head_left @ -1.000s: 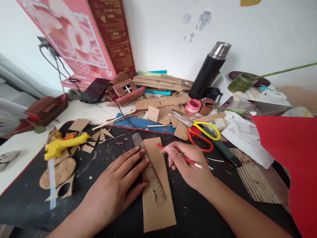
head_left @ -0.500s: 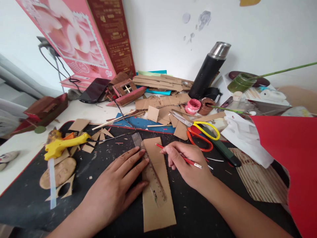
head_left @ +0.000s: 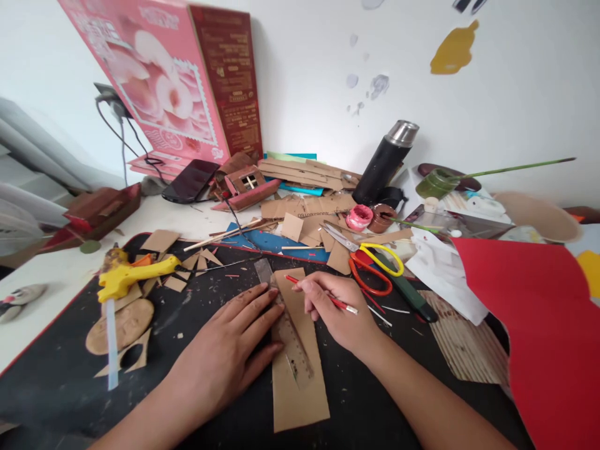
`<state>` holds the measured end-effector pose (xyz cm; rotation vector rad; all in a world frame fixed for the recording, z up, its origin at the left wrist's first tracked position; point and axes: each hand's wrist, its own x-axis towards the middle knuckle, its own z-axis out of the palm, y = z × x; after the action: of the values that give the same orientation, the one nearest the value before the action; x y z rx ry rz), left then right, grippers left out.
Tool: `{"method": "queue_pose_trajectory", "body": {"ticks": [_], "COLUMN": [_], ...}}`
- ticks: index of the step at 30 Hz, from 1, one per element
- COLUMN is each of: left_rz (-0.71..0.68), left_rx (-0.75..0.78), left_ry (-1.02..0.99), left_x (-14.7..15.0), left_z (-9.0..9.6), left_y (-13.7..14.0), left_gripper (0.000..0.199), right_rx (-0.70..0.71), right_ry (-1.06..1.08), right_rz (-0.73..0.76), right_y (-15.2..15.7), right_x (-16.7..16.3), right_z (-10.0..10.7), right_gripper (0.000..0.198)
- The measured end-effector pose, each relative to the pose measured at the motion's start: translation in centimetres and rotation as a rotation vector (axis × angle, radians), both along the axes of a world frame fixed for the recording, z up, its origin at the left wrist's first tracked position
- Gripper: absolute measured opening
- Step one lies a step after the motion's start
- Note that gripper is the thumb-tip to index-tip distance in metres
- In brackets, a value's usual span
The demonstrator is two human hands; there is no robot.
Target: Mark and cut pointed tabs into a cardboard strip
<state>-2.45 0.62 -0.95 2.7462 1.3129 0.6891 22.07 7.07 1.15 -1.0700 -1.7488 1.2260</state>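
A strip of brown cardboard (head_left: 300,406) lies lengthwise on the black mat. Across it, at a slant, rests a clear plastic ruler (head_left: 294,350). My left hand (head_left: 239,337) is flat with fingers stretched out, its fingertips pressing on the ruler's upper left edge. In my right hand (head_left: 335,306) a red pencil (head_left: 344,305) is pinched; its tip is at the upper part of the cardboard, close beside the ruler's far end. Beyond my right hand lie scissors (head_left: 370,265) with one yellow and one orange handle loop.
A yellow glue gun (head_left: 134,272) lies on the left among cardboard scraps. Behind stand a black thermos (head_left: 382,164), a pink paint pot (head_left: 359,217) and a small cardboard house-boat (head_left: 248,186). Red paper (head_left: 548,331) juts in from the right.
The camera view has shifted, so more of the wall shows. The pencil tip has moved slightly left and closer to the ruler. My left hand stays on the ruler.
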Motion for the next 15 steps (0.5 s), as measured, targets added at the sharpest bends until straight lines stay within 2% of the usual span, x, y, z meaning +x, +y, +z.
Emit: {"method": "queue_pose_trajectory", "body": {"ticks": [7, 15], "left_rz": [0.003, -0.002], "left_rx": [0.024, 0.009], "left_ry": [0.014, -0.008], "left_x": [0.10, 0.06], "left_z": [0.09, -0.40], "left_y": [0.09, 0.12], "left_gripper": [0.046, 0.050], "right_rx": [0.104, 0.150], "right_ry": [-0.118, -0.094], "right_rz": [0.070, 0.085], "right_y": [0.13, 0.40], "right_x": [-0.67, -0.97], "right_z": [0.38, 0.57], "right_gripper": [0.043, 0.031]}}
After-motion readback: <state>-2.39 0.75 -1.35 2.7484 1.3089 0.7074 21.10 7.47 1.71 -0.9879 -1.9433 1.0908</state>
